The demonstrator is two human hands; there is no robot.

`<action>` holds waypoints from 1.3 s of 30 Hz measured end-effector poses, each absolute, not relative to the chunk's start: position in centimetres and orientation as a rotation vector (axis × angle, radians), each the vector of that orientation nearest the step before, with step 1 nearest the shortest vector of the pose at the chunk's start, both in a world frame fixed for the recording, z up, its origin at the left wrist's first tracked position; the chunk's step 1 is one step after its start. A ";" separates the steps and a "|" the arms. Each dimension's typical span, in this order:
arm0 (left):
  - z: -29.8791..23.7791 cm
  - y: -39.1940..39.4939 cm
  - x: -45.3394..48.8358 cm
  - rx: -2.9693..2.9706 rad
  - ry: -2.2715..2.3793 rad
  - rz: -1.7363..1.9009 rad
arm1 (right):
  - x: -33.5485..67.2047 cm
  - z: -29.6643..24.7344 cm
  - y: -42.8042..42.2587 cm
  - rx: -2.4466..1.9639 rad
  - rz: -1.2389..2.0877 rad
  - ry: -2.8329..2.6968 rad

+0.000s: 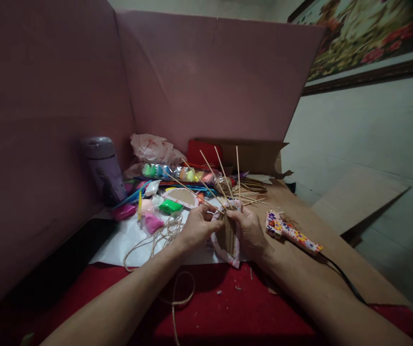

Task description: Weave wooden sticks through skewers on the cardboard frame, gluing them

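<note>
Looking down, we see the panel between our two hands, in front of our body and touching both. Its long axis runs from our fingertips back toward us, and five thin sticks rise from its upper end, opening like a fan away from us and mostly to the left. Our left hand has its fingers closed on the upper left edge, where the lowest stick passes; whether they pinch this stick too, we cannot tell. Our right hand is clamped on the right edge, its thumb near the stick bases. Both hands are equally near.

The panel is brown and flat, with a pale, pink-patterned border; the sticks are straight and look wooden. Left of it, rough twine lies in loose loops on smooth white paper. To the right, a flower-patterned glue gun rests on brown cardboard.
</note>
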State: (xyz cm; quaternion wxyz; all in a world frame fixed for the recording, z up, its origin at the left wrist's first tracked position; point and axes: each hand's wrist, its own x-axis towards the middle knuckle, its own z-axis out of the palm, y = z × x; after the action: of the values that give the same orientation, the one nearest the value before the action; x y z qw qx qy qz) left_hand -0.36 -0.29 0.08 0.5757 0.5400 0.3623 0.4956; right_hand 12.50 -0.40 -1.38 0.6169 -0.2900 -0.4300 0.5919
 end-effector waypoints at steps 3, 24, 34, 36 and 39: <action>0.1 -0.3 -0.4 1.266 0.847 1.160 | 12.5 -1.4 -0.4 -0.669 1.351 -1.001; 0.1 -0.4 -0.4 1.243 0.830 1.183 | 12.5 -1.1 -0.6 -0.685 1.365 -1.010; 0.1 -0.4 -0.4 1.265 0.853 1.190 | 12.5 -1.2 -0.7 -0.706 1.367 -1.069; 0.1 -0.4 -0.4 1.268 0.852 1.193 | 12.5 -1.2 -0.7 -0.719 1.364 -1.069; 0.0 -0.4 -0.4 1.264 0.849 1.200 | 12.4 -1.3 -0.6 -0.724 1.352 -1.063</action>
State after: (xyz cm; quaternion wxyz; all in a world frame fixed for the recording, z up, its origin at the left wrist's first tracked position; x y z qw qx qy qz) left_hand -0.41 -0.41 0.05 0.5656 0.5377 0.3612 0.5104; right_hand 12.43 -0.59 -1.27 0.5954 -0.3117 -0.4577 0.5821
